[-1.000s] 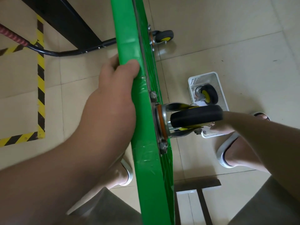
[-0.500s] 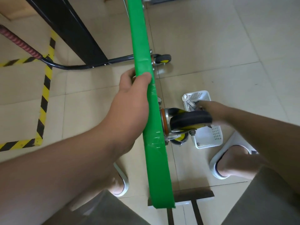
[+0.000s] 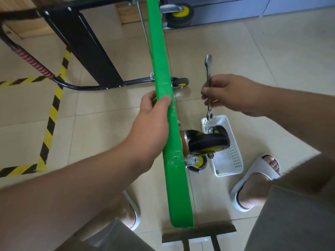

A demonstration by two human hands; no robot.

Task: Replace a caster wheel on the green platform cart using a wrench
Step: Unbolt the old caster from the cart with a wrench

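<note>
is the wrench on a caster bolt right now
No, the right hand holds the wrench up in the air, apart from the caster wheel.

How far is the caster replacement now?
Done: the green cart stands on edge, gripped by the left hand. In hand: the right hand holds the wrench, clear of any bolt. Left: the caster wheel is still mounted on the cart, so unbolting and swapping remain.

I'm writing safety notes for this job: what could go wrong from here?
The green platform cart stands on edge, apparently steadied by the left hand alone, so it could tip. The right hand holds the wrench lightly at mid-shaft, so it could drop toward the white basket or the open-toed slipper.
</note>
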